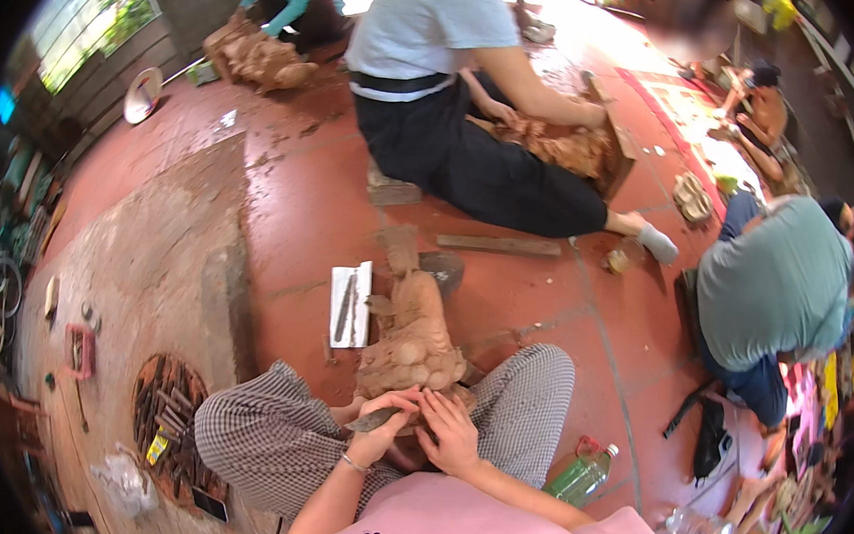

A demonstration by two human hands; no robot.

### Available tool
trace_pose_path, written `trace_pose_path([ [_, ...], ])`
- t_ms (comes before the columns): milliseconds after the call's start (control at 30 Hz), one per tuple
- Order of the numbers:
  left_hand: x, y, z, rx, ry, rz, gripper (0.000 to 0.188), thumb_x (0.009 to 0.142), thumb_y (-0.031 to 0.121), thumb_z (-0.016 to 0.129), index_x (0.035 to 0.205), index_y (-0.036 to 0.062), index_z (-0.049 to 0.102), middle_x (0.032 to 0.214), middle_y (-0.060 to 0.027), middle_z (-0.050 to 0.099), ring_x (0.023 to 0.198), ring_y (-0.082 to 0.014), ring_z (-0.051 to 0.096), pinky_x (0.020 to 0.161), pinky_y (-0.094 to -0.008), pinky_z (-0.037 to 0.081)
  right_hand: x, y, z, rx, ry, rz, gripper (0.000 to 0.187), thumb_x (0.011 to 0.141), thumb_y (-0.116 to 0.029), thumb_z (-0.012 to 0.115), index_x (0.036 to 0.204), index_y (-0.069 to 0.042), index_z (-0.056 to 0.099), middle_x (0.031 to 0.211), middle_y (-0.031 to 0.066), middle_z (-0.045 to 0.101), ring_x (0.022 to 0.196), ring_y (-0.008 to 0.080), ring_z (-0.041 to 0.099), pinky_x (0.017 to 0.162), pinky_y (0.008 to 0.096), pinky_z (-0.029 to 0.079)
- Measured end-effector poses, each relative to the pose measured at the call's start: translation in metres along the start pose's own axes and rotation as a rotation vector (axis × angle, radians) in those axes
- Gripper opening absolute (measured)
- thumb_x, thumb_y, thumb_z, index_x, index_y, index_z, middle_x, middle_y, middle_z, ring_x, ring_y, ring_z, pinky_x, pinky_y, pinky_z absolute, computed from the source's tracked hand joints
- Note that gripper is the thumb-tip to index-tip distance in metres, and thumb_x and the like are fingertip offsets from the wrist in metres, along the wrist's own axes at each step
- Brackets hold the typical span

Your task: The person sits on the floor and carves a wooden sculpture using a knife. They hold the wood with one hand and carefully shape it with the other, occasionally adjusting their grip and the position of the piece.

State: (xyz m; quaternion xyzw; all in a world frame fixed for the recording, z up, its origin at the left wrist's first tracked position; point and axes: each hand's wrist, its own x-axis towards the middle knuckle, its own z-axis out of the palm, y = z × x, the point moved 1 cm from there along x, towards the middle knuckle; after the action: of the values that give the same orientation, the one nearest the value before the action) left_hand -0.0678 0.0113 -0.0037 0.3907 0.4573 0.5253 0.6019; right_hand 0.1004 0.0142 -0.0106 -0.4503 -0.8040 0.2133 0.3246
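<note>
Between my crossed legs lies a brown carved figure with rounded lumps at its near end. My left hand is closed at that near end, and a flat grey-brown tool with a pointed end sticks out of it to the left. Close beside it, my right hand rests with fingers spread on the carving's near edge. The fingertips of both hands nearly meet, and what lies under them is partly hidden. Just left of the carving, a white board holds thin dark tools.
A round tray of many chisel-like tools and a clear plastic bag lie to my left. A bottle of green liquid stands by my right knee. Ahead, a person in black trousers works at another carving; someone in green sits right.
</note>
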Motion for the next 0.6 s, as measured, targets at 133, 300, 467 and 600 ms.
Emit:
trace_pose_path([
  [133,0.011,0.021,0.007,0.070,-0.033,0.093,0.007,0.093,0.001,0.059,0.093,-0.0019,0.065,0.123,-0.0165,0.065,0.129,-0.0293,0.053,0.110,-0.0403,0.040,0.009,-0.005,0.001,0.044,0.029,0.039,0.063,0.078,-0.014,0.072,0.137,0.000,0.054,0.143,0.0199,0.051,0.132,0.0385,0.048,0.109,0.0440,0.040],
  [300,0.005,0.005,-0.007,-0.201,-0.012,-0.138,0.010,0.093,-0.001,0.055,0.101,-0.0018,0.063,0.135,-0.0168,0.057,0.130,-0.0257,0.051,0.110,-0.0366,0.040,0.004,-0.003,0.009,-0.055,-0.052,-0.028,0.061,0.081,-0.015,0.071,0.137,0.002,0.052,0.143,0.0201,0.050,0.136,0.0382,0.043,0.111,0.0464,0.037],
  [467,0.001,0.005,-0.006,-0.229,-0.016,-0.030,0.017,0.088,-0.006,0.053,0.098,-0.0013,0.065,0.130,-0.0160,0.061,0.124,-0.0231,0.055,0.106,-0.0328,0.044,0.001,-0.005,0.009,-0.032,-0.081,-0.052,0.065,0.083,-0.018,0.070,0.140,0.004,0.047,0.147,0.0221,0.045,0.139,0.0407,0.039,0.114,0.0498,0.032],
  [600,0.015,-0.005,-0.004,-0.218,-0.039,-0.030,0.013,0.092,-0.001,0.055,0.101,-0.0026,0.064,0.130,-0.0169,0.061,0.126,-0.0239,0.054,0.108,-0.0351,0.042,0.001,-0.003,0.011,-0.068,-0.069,-0.035,0.066,0.087,-0.020,0.067,0.143,0.005,0.043,0.150,0.0236,0.041,0.139,0.0436,0.037,0.113,0.0494,0.033],
])
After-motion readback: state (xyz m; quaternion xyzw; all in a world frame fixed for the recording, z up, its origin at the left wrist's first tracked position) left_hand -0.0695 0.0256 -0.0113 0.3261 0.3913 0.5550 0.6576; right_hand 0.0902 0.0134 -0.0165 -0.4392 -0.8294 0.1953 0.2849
